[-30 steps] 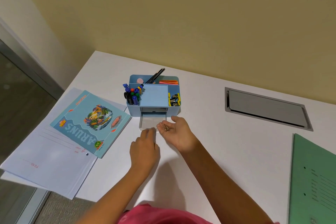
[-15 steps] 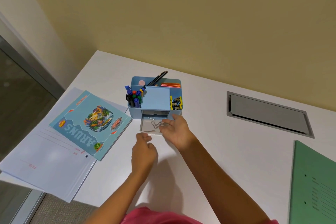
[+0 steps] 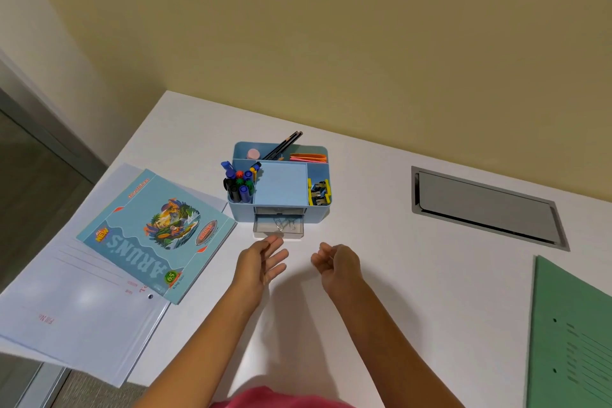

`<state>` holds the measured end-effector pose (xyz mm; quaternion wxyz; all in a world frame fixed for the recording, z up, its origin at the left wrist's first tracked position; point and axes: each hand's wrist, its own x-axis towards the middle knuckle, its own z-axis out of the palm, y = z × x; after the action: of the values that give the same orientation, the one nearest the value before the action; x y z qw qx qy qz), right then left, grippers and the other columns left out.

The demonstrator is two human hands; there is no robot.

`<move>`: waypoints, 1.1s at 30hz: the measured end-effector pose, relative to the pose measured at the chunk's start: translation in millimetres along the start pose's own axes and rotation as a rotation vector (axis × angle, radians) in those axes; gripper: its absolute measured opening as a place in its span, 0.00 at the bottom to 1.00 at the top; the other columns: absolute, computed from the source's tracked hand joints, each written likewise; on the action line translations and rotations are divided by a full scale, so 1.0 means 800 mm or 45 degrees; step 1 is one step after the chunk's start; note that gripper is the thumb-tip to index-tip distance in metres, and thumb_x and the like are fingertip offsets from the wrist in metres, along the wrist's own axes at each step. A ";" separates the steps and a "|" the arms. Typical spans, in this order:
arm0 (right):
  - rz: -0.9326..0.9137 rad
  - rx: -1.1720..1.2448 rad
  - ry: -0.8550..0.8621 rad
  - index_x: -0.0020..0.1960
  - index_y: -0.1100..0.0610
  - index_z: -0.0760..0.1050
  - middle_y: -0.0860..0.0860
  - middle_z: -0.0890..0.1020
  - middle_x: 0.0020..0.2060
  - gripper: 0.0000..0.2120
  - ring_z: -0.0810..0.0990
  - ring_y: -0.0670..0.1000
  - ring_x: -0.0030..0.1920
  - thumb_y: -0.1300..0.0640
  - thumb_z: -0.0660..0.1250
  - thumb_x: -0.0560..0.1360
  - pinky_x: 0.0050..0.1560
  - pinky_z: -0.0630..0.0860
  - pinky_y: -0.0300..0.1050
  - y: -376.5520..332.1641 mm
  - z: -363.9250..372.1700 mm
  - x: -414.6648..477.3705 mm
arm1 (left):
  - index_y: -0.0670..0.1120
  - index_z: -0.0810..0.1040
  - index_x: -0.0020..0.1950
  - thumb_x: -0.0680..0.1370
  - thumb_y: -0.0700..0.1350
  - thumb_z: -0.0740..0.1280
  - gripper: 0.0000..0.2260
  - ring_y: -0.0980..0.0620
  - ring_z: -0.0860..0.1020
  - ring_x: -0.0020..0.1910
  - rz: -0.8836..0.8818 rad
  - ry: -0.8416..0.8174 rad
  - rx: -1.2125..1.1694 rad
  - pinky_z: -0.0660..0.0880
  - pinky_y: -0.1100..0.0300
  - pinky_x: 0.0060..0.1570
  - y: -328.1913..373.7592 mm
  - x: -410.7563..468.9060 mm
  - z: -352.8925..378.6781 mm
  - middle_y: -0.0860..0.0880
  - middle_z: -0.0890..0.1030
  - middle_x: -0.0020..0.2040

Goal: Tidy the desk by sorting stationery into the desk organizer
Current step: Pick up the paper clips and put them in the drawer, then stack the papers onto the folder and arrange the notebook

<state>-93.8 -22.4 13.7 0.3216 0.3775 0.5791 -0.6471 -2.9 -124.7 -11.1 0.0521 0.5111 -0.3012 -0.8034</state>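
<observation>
A light blue desk organizer (image 3: 280,190) stands on the white desk (image 3: 381,275). It holds markers (image 3: 239,185), two pencils (image 3: 285,142), orange notes (image 3: 308,157) and yellow binder clips (image 3: 318,193). Its clear drawer (image 3: 279,227) is pulled out toward me, with paper clips (image 3: 285,223) lying in it. My left hand (image 3: 261,263) hovers just in front of the drawer, fingers straight and empty. My right hand (image 3: 336,263) is to the right of it, fingers curled, holding nothing that I can see.
A blue notebook (image 3: 155,232) lies on a white folder (image 3: 79,301) at the desk's left edge. A green folder (image 3: 573,338) sits at the right edge. A grey cable hatch (image 3: 486,205) is set into the desk behind it.
My right hand tipped the paper clips into the drawer, then drew back and curled. My left hand left the drawer's front edge and opened.
</observation>
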 end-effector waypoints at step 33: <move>-1.065 -1.308 0.076 0.54 0.58 0.71 0.52 0.78 0.42 0.08 0.79 0.51 0.43 0.56 0.63 0.77 0.36 0.75 0.42 -0.120 0.087 0.040 | 0.48 0.80 0.43 0.80 0.45 0.59 0.11 0.45 0.80 0.46 0.722 0.428 0.486 0.79 0.42 0.51 0.120 0.043 -0.022 0.43 0.82 0.45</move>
<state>-200.1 -78.7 38.2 0.1662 -0.0627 0.9204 -0.3482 -25.4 -223.6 8.3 0.2247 0.5327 -0.5621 -0.5914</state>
